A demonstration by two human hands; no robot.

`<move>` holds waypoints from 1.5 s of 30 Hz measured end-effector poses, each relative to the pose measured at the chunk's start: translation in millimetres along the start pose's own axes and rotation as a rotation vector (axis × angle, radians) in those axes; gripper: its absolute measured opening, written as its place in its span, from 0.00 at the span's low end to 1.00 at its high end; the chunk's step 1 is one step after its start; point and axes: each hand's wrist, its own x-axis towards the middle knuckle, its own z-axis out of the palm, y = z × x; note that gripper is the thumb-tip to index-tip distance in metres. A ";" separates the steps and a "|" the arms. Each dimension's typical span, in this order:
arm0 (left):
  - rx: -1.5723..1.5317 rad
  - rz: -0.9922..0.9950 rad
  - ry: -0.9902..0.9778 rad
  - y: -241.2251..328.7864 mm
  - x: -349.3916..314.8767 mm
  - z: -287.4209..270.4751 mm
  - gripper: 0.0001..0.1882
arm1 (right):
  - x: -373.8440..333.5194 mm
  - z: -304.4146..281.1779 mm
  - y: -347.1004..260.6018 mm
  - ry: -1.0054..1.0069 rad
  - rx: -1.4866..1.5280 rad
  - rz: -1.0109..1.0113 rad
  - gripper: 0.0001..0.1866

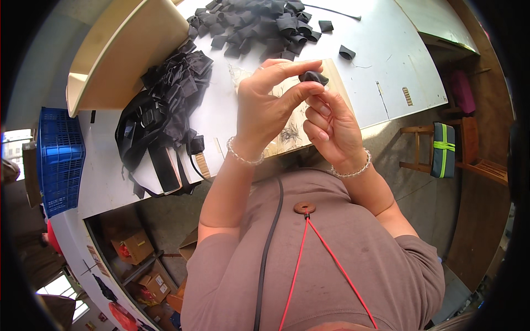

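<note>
A small black loop of folded fabric (313,78) is held up over the near edge of the white table (397,83). My left hand (268,94) pinches it between thumb and fingertips, its upper side partly behind the fingers. From below, my right hand (334,124) meets its lower right edge with thumb and forefinger, the other fingers curled in. Beneath my hands lies a pale wooden board (301,124) with loose dark threads on it. Farther back, many similar black loops (248,25) form a heap, and one loose loop (346,52) lies to the right.
Black straps and fabric pieces (165,105) pile up at the left, beside a cream curved panel (130,49). A blue plastic basket (61,160) stands at the far left. Cardboard boxes (132,245) sit under the table. On the right is a wooden stool with a dark cushion (443,149).
</note>
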 end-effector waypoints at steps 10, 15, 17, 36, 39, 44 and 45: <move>-0.063 0.028 0.012 -14.2 -0.7 -0.1 0.14 | 1.7 1.2 -1.0 -0.120 0.042 0.012 0.08; -0.058 0.175 0.043 -16.5 2.9 3.5 0.15 | 2.1 -0.1 3.2 -0.040 0.011 0.022 0.09; -0.009 0.147 0.043 -12.7 1.2 4.9 0.14 | 2.0 -3.7 3.4 -0.028 0.007 0.028 0.09; -0.638 -0.222 0.220 -29.7 -9.0 4.5 0.17 | 27.2 20.3 -9.4 -0.101 -1.306 -1.251 0.12; -0.653 -0.225 0.217 -32.4 -15.4 5.5 0.16 | 27.2 30.7 -9.0 -0.093 -1.376 -1.239 0.12; -0.630 -0.199 0.237 -27.5 -14.2 7.3 0.16 | 31.0 13.2 -11.6 -0.095 -1.443 -1.269 0.09; -0.568 -0.156 0.231 -24.8 -11.8 6.4 0.17 | 31.1 7.8 -12.8 -0.091 -1.483 -1.251 0.08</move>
